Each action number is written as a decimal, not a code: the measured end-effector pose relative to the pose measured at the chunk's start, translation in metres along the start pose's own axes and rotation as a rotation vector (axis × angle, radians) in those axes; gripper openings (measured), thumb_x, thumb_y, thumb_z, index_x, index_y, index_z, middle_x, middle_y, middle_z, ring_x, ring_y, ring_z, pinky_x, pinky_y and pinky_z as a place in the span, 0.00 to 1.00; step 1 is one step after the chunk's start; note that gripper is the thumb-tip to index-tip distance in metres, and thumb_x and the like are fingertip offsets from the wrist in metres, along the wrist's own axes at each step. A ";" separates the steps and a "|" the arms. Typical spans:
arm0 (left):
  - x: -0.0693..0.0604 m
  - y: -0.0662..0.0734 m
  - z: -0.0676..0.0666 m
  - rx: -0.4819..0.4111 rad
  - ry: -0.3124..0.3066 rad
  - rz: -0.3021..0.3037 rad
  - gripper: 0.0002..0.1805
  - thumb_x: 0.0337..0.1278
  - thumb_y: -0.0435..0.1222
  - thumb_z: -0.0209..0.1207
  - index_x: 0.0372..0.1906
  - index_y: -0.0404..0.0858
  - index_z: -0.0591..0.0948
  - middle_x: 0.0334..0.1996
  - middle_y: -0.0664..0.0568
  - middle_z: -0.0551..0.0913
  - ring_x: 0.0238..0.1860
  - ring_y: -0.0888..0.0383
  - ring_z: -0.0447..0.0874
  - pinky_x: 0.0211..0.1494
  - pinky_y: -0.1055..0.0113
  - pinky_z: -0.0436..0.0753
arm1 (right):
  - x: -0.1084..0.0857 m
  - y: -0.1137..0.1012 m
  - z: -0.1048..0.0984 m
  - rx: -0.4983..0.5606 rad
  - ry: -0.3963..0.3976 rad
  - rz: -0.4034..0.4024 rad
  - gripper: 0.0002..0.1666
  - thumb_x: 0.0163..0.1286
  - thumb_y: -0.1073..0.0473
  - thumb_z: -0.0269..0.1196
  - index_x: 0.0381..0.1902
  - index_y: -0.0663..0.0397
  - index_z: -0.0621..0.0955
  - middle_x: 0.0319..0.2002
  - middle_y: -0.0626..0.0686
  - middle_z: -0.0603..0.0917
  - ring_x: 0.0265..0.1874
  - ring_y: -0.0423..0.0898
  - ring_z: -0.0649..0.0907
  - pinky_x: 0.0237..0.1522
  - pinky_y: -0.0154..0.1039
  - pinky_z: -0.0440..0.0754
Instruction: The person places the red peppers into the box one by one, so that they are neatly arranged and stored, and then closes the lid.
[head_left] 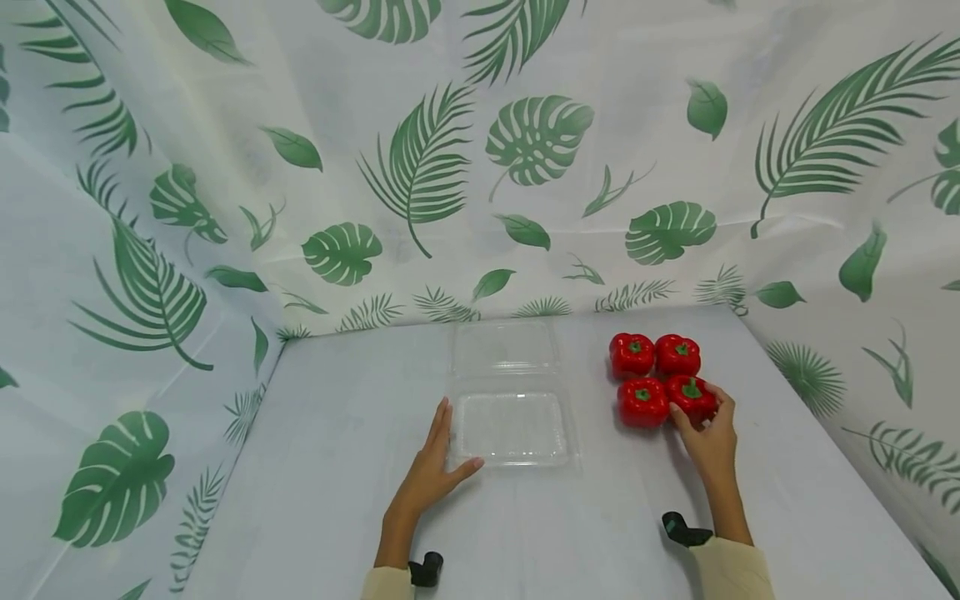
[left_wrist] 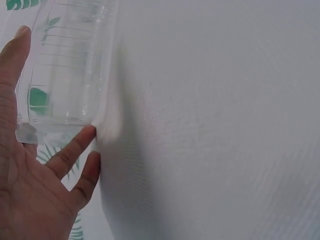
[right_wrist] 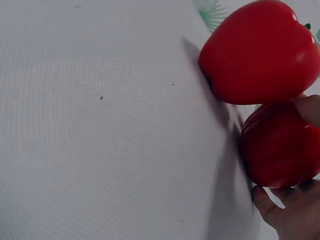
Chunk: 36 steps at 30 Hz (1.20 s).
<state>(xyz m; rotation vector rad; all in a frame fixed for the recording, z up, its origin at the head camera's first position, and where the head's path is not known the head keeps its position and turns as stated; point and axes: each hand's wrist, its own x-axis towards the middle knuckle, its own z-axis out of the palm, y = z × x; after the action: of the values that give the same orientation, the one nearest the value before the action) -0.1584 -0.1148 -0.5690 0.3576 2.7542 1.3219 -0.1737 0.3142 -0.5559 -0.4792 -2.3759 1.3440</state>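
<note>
Right hand (head_left: 711, 435) has a red pepper (head_left: 692, 403) pinched, thumb on its left side, fingers round the right; the pepper sits on the desk (head_left: 330, 433) among its neighbours. A second pepper (head_left: 642, 407) lies just left of the thumb, close against the gripped one; two more, the far left pepper (head_left: 632, 356) and the far right pepper (head_left: 677, 357), stand beyond the fingertips. Left hand (head_left: 429, 477) grasps nothing: fingers extended along the left side of a clear container (head_left: 512, 427), thumb toward its near edge, lid (head_left: 504, 347) folded out flat on the far side. Handling, as I judge it: the skin looks smooth and glossy, so a low, wide hold beneath the shoulders should serve better than the stem. The thumb works in a narrow gap — a straight lift first, with any sideways travel after, ought to spare the pepper beside it. The container looks thin and light; gentle fingertip pressure from the left hand should steady it, while a hard push might slide or bend the wall.
</note>
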 end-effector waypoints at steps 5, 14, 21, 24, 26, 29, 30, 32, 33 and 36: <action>-0.001 -0.002 0.003 -0.057 0.016 0.015 0.58 0.53 0.53 0.67 0.79 0.45 0.43 0.80 0.54 0.38 0.77 0.44 0.51 0.72 0.38 0.63 | 0.000 0.006 0.002 0.023 0.036 0.015 0.44 0.68 0.53 0.64 0.72 0.55 0.54 0.71 0.63 0.63 0.68 0.62 0.69 0.65 0.56 0.72; -0.001 -0.001 0.005 -0.095 0.011 0.014 0.58 0.53 0.54 0.67 0.79 0.49 0.41 0.80 0.52 0.37 0.79 0.47 0.43 0.75 0.40 0.59 | -0.003 0.012 -0.002 0.112 0.088 0.179 0.52 0.68 0.43 0.62 0.78 0.46 0.45 0.75 0.61 0.57 0.73 0.61 0.62 0.68 0.60 0.67; -0.002 -0.003 0.006 -0.095 0.015 0.002 0.59 0.52 0.54 0.67 0.79 0.48 0.41 0.80 0.52 0.37 0.79 0.48 0.43 0.75 0.40 0.59 | -0.003 0.014 -0.006 0.114 0.096 0.247 0.53 0.67 0.40 0.61 0.79 0.48 0.46 0.78 0.55 0.51 0.76 0.57 0.56 0.73 0.58 0.61; -0.002 -0.003 0.007 -0.096 0.018 -0.001 0.58 0.52 0.53 0.68 0.79 0.48 0.42 0.80 0.52 0.38 0.79 0.47 0.43 0.74 0.40 0.60 | -0.003 0.015 -0.007 0.136 0.105 0.268 0.53 0.66 0.39 0.61 0.78 0.46 0.48 0.78 0.54 0.53 0.77 0.54 0.55 0.75 0.55 0.59; -0.001 -0.003 0.007 -0.095 0.018 -0.002 0.58 0.53 0.53 0.68 0.79 0.48 0.42 0.80 0.53 0.37 0.79 0.48 0.43 0.74 0.40 0.60 | -0.002 0.013 -0.008 0.167 0.123 0.260 0.51 0.66 0.40 0.63 0.78 0.46 0.51 0.77 0.53 0.55 0.76 0.52 0.56 0.77 0.51 0.57; 0.001 -0.003 0.007 -0.096 0.020 0.002 0.58 0.53 0.53 0.67 0.79 0.48 0.42 0.80 0.53 0.37 0.79 0.48 0.43 0.74 0.40 0.60 | 0.000 0.009 -0.010 0.227 0.143 0.232 0.49 0.66 0.43 0.64 0.76 0.43 0.53 0.76 0.51 0.56 0.77 0.48 0.56 0.77 0.47 0.56; 0.001 -0.003 0.007 -0.097 0.020 0.002 0.58 0.53 0.53 0.67 0.79 0.48 0.42 0.80 0.53 0.37 0.79 0.48 0.43 0.74 0.40 0.60 | 0.000 0.007 -0.011 0.247 0.147 0.221 0.48 0.66 0.44 0.65 0.76 0.42 0.53 0.76 0.50 0.57 0.77 0.46 0.55 0.77 0.46 0.57; 0.002 -0.002 0.007 -0.093 0.020 0.001 0.58 0.52 0.53 0.67 0.79 0.48 0.42 0.80 0.53 0.38 0.79 0.48 0.43 0.75 0.40 0.60 | 0.001 0.002 -0.013 0.302 0.145 0.210 0.47 0.66 0.47 0.65 0.75 0.39 0.52 0.76 0.49 0.56 0.77 0.44 0.54 0.76 0.47 0.57; 0.002 -0.002 0.006 -0.094 0.020 0.000 0.58 0.52 0.53 0.68 0.79 0.47 0.42 0.80 0.52 0.38 0.79 0.48 0.43 0.74 0.40 0.60 | 0.002 0.000 -0.013 0.332 0.142 0.207 0.47 0.65 0.48 0.66 0.74 0.38 0.52 0.76 0.49 0.56 0.78 0.44 0.53 0.76 0.48 0.58; 0.002 -0.002 0.006 -0.095 0.022 -0.001 0.58 0.52 0.53 0.68 0.79 0.46 0.43 0.80 0.52 0.38 0.79 0.47 0.43 0.74 0.40 0.60 | 0.002 -0.009 -0.016 0.402 0.137 0.204 0.47 0.65 0.51 0.67 0.72 0.35 0.52 0.76 0.48 0.57 0.77 0.43 0.54 0.74 0.47 0.60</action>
<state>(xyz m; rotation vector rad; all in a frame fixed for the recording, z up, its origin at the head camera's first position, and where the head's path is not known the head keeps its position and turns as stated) -0.1592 -0.1108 -0.5742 0.3369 2.6964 1.4588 -0.1694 0.3226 -0.5406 -0.6800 -1.9196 1.7647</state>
